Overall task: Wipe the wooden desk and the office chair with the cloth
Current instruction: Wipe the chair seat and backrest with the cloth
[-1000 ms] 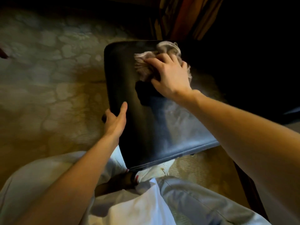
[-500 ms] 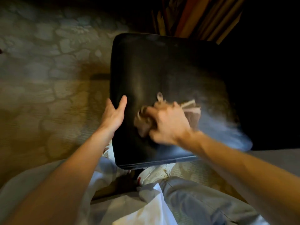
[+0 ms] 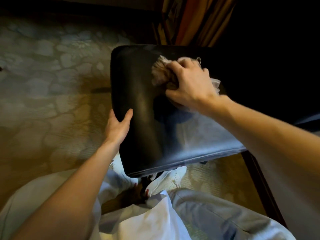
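Upper centre: fingers (image 3: 183,65) of the right hand (image 3: 190,84) curl round the bunched cloth (image 3: 160,71), swept from mid-seat back up to the far edge of the office chair (image 3: 147,104). Left hand (image 3: 117,127) still grips the seat's left edge, steadying. Seat wipe likely mid-pass, more strokes due.

The right hand (image 3: 190,84) bunches a pale cloth (image 3: 160,73) in curled fingers and presses it onto the far part of the office chair (image 3: 147,144), on its black seat. The left hand (image 3: 117,129) grips the seat's left edge, thumb on top, fingers hidden beneath. Patterned carpet (image 3: 52,84) lies to the left. Under the near edge is what seems to be a white shoe (image 3: 166,179).
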{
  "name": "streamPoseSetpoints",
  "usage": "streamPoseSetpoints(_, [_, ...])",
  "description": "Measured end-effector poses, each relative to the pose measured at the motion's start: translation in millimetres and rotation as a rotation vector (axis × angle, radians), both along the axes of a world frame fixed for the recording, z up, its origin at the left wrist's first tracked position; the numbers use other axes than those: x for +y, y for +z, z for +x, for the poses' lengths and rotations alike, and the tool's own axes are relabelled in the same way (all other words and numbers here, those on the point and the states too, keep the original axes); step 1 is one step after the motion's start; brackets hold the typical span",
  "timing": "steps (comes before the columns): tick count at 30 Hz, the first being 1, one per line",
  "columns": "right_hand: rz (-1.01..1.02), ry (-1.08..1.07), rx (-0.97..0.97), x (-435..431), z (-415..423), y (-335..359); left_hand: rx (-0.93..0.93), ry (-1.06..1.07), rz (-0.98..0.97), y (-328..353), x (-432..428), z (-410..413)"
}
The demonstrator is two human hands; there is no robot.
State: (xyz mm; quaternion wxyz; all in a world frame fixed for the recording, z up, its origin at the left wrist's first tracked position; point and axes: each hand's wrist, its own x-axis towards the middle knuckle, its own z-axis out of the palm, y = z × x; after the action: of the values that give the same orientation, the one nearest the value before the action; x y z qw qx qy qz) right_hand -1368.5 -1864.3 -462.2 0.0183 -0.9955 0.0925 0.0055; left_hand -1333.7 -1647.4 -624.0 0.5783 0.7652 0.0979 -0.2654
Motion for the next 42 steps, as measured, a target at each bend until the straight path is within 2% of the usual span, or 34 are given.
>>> streamPoseSetpoints(2, [-0.012,-0.004,0.024,-10.7,32.9,-8.4,0.003,-0.021,0.017,-3.4,-1.5,-2.0])
streamPoseSetpoints(6, [0.023,-0.072,0.288,-8.5,62.3,-62.6,0.003,-0.048,0.07,-10.7,-4.4,0.9])
streamPoseSetpoints(7, [0.06,-0.086,0.294,-4.9,62.7,-75.4,0.01,-0.049,0.076,-12.9,-3.5,2.6])
streamPoseSetpoints(11, [0.063,-0.057,0.189,7.1,45.2,-85.2,0.001,-0.086,0.124,-11.3,-4.2,9.6])
streamPoseSetpoints(13, [0.073,0.025,0.195,23.0,15.4,-83.4,-0.009,-0.102,0.169,-11.7,-5.6,13.9])
streamPoseSetpoints(15, [0.106,0.137,0.123,44.6,-31.3,-88.2,-0.011,-0.11,0.181,-12.6,-5.5,16.8])
streamPoseSetpoints(17, [0.127,0.259,0.071,62.1,-80.0,-93.0,-0.005,-0.096,0.141,-11.9,-3.7,16.6])
streamPoseSetpoints(19, [0.11,0.369,0.098,71.6,-116.0,-94.8,0.015,-0.073,0.091,-9.8,-2.2,14.4])
streamPoseSetpoints(22, [0.108,0.443,0.076,74.4,-134.2,-86.9,0.035,-0.049,0.042,-5.2,-3.3,11.4])
streamPoseSetpoints(24, [0.09,0.401,-0.013,64.7,-115.1,-74.8,0.028,-0.046,0.025,-5.3,-2.9,12.3])
streamPoseSetpoints(27, [-0.016,0.151,-0.206,36.4,-55.4,-45.7,0.011,-0.038,-0.033,-10.1,-1.1,15.5])
streamPoseSetpoints(29, [-0.097,0.007,-0.248,14.2,-8.7,-29.7,0.033,-0.049,-0.043,-11.0,-0.7,17.7])
streamPoseSetpoints(31, [-0.112,-0.051,-0.166,-2.2,28.2,-33.7,0.04,-0.058,-0.059,-14.1,1.8,17.7])
streamPoseSetpoints(33, [-0.058,-0.114,0.01,-9.2,50.0,-55.2,0.038,-0.075,-0.049,-17.0,3.5,18.2])
streamPoseSetpoints(35, [0.029,-0.191,0.145,-4.0,48.8,-78.9,0.018,-0.093,-0.015,-20.5,1.7,19.6])
streamPoseSetpoints(36, [0.039,-0.197,0.153,3.1,39.6,-86.3,0.002,-0.1,0.033,-21.7,-0.2,20.6])
streamPoseSetpoints(39, [0.023,0.022,0.074,34.0,-15.8,-92.9,-0.051,-0.119,0.153,-21.4,-5.3,27.1])
streamPoseSetpoints(42, [0.085,0.319,0.024,67.0,-98.1,-97.3,-0.075,-0.149,0.163,-18.1,-3.4,35.2])
